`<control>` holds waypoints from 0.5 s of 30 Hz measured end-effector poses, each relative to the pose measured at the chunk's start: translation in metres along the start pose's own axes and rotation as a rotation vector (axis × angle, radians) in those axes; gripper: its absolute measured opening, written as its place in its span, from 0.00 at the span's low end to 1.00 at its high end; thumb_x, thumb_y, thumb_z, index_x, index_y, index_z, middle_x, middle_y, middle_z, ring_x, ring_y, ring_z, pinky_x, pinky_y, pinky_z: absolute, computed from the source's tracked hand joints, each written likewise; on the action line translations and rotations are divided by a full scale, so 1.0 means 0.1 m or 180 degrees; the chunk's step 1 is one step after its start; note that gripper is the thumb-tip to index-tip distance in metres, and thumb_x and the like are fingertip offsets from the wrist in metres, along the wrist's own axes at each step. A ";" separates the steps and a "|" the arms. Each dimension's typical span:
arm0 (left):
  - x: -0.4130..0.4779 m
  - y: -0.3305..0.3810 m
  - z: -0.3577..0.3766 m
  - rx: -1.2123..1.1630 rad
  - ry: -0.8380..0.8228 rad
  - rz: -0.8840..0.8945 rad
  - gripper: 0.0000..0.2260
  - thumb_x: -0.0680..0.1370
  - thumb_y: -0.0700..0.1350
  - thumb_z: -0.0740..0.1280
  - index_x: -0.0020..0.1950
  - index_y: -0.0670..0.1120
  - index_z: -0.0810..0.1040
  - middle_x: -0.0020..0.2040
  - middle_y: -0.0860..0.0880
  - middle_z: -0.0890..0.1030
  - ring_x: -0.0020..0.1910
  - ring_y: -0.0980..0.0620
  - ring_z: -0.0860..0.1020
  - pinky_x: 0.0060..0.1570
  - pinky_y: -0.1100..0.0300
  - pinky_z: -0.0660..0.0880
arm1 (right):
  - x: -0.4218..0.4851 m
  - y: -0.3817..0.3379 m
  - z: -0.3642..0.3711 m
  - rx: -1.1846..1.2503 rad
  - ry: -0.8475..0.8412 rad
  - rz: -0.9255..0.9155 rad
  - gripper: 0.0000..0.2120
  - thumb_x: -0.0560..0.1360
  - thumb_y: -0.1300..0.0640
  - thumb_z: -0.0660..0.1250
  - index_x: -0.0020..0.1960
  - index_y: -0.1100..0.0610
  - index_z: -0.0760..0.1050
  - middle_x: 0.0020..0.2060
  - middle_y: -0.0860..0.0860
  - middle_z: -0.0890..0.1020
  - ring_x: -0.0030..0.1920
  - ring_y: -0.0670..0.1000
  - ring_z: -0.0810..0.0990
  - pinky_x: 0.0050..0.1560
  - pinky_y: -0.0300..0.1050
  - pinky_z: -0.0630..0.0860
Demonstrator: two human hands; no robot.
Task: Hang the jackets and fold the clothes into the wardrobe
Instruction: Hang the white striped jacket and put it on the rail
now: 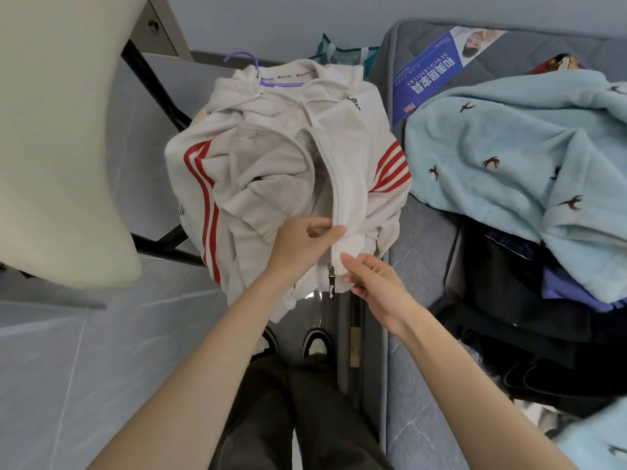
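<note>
I see the white jacket [271,178], red-striped on the sleeves, hanging on a purple hanger [268,82] in front of me, above the grey tiled floor [68,368]. My left hand [302,242] pinches the front edge beside the zip; my right hand [376,283] fingers [349,261] pinch the hem just next to the dark zipper pull [331,283]. To the right, the bed [417,259] carries a pale blue fleece [509,164] and dark clothes [515,320].
</note>
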State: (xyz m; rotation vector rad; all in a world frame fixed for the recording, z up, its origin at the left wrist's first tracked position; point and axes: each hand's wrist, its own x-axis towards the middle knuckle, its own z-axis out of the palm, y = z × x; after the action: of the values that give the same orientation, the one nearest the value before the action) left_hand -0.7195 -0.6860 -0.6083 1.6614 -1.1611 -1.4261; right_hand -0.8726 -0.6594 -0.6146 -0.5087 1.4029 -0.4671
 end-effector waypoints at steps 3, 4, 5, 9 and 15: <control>0.05 0.04 0.00 -0.0131 0.0092 -0.0041 0.07 0.72 0.46 0.74 0.35 0.56 0.84 0.36 0.57 0.84 0.39 0.62 0.81 0.47 0.65 0.76 | -0.04 0.03 0.00 0.0392 -0.0194 -0.0044 0.08 0.73 0.60 0.71 0.44 0.53 0.71 0.37 0.50 0.79 0.44 0.47 0.78 0.53 0.40 0.72; 0.07 0.04 -0.01 -0.0139 0.0075 -0.0061 0.07 0.71 0.46 0.75 0.34 0.57 0.84 0.37 0.57 0.84 0.40 0.62 0.82 0.48 0.65 0.77 | -0.05 0.05 0.01 0.0542 -0.0218 -0.0038 0.11 0.73 0.63 0.71 0.50 0.55 0.71 0.41 0.53 0.79 0.47 0.49 0.79 0.58 0.42 0.74; 0.07 0.04 -0.01 -0.0204 0.0061 -0.0129 0.06 0.71 0.46 0.75 0.35 0.57 0.84 0.38 0.57 0.85 0.42 0.61 0.82 0.49 0.65 0.77 | -0.06 0.07 0.03 0.0693 -0.0196 -0.0016 0.16 0.72 0.65 0.71 0.55 0.56 0.69 0.43 0.56 0.79 0.50 0.51 0.80 0.62 0.44 0.74; 0.08 0.05 -0.04 -0.0379 0.0053 -0.0267 0.03 0.70 0.46 0.76 0.42 0.53 0.84 0.41 0.57 0.85 0.45 0.62 0.82 0.50 0.67 0.76 | -0.07 0.15 0.14 0.1170 0.0092 0.0191 0.22 0.71 0.65 0.73 0.61 0.61 0.68 0.47 0.57 0.82 0.50 0.49 0.83 0.53 0.39 0.80; 0.09 0.11 -0.14 -0.0566 0.0061 -0.0206 0.05 0.72 0.44 0.74 0.40 0.55 0.82 0.36 0.61 0.83 0.37 0.67 0.80 0.38 0.75 0.73 | -0.08 0.15 0.19 0.0984 0.0079 0.0007 0.09 0.72 0.59 0.72 0.50 0.63 0.81 0.41 0.54 0.81 0.40 0.45 0.82 0.53 0.38 0.78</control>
State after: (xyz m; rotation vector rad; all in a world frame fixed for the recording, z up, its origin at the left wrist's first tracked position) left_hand -0.7078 -0.6994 -0.5997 1.5971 -0.9481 -1.5039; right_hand -0.8542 -0.6410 -0.6149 -0.2511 1.3244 -0.6772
